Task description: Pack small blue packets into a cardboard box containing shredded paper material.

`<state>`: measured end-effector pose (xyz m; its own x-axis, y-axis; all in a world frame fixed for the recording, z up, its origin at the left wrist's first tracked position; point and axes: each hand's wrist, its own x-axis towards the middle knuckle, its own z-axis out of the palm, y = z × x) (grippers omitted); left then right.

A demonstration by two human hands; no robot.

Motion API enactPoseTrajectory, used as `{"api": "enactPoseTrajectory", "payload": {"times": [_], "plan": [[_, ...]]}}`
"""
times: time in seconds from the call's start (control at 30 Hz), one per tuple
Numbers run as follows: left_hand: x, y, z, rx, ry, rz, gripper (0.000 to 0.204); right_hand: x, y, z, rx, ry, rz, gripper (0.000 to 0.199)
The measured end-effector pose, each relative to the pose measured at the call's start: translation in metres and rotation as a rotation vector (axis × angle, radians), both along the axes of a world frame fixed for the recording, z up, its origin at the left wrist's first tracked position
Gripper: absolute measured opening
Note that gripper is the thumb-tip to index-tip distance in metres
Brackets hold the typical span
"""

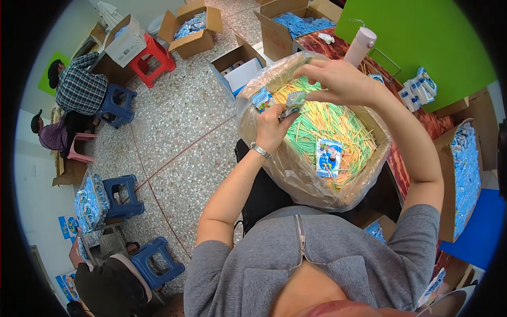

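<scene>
Your left hand [272,128] is curled with its fingertips pinched on a small crumpled packet [294,102], a metal wristwatch [260,150] on that wrist; your right hand [338,79] arches just above and to the right of it, fingers bent down and thumb closed toward them at the packet's upper edge, so both hands meet on the same piece; another small blue-and-white packet [262,98] sticks up just left of your left hand's fingers, and I cannot tell whether it is gripped or merely resting against them. Directly under both hands sits a large box lined with a clear plastic bag [296,179], full of thin yellow, green and orange straws [327,124]; below your right hand, on top of the straws, lies a flat printed blue-and-white sachet [328,157]. Beyond your right hand stands a white bottle [360,45] on the dark patterned tabletop [438,127], and further to the right of it lies a loose heap of the same small packets [417,90]. Well away to the left of your left hand, blue plastic stools [122,195] stand on the speckled floor [185,116].
</scene>
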<state>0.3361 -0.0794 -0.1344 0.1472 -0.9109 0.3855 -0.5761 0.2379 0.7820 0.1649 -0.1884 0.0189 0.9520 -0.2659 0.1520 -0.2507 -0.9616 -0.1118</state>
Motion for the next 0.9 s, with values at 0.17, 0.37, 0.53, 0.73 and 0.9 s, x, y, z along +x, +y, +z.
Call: {"api": "enactPoseTrajectory", "payload": {"times": [0.17,0.37,0.53,0.73,0.9], "plan": [[0.0,-0.003,-0.009,0.089,0.167,-0.083,0.05,0.002,-0.001,-0.053,0.522,-0.112,-0.08,0.044],[0.008,0.006,-0.016,0.14,-0.018,-0.001,0.07,0.016,-0.011,-0.084,0.695,-0.383,-0.129,0.018],[0.017,0.025,-0.023,-0.229,-0.198,0.083,0.059,0.029,-0.03,-0.13,0.6,-0.406,-0.143,0.014],[0.005,0.015,-0.02,-0.352,-0.517,-0.178,0.023,0.059,-0.019,-0.189,0.614,-0.42,-0.221,0.024],[0.017,0.004,-0.029,-0.107,-0.776,-0.088,0.032,0.015,-0.014,-0.168,0.284,-0.593,-0.263,0.022]]}}
